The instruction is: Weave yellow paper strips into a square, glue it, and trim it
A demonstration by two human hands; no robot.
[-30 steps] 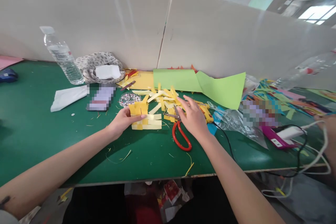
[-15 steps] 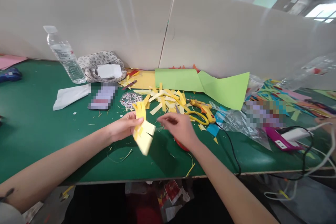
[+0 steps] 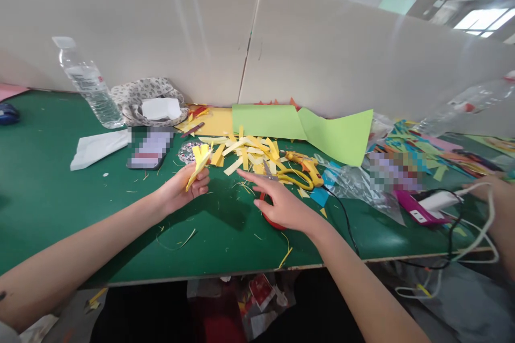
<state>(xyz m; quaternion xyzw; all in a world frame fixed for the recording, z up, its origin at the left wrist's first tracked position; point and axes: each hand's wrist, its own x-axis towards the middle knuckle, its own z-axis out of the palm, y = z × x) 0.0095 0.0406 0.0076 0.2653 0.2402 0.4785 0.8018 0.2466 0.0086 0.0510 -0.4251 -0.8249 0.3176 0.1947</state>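
Observation:
My left hand (image 3: 183, 187) is closed on a folded piece of yellow paper (image 3: 199, 163) with fringed strips at its top, held edge-on to me above the table. To the right my right hand (image 3: 277, 201) has its fingers stretched out and apart, with nothing in it. Beneath that hand a red handle (image 3: 273, 221) shows in part; the rest of it is hidden. Just beyond lie a heap of yellow paper strips (image 3: 251, 151) and yellow-handled scissors (image 3: 300, 179), beside a yellow glue gun (image 3: 304, 165).
Green paper sheets (image 3: 269, 120) lie along the partition (image 3: 322, 53). A water bottle (image 3: 92, 86), a cloth pouch (image 3: 132, 102) and a phone (image 3: 151, 147) stand or lie at left. At right are clear plastic (image 3: 366, 187), a pink power strip (image 3: 418, 211), cables and another person's arm (image 3: 499, 209).
My left hand has moved left and up a little and turned the yellow paper edge-on. My right hand has opened, its fingers now extended. The view has shifted slightly to the right.

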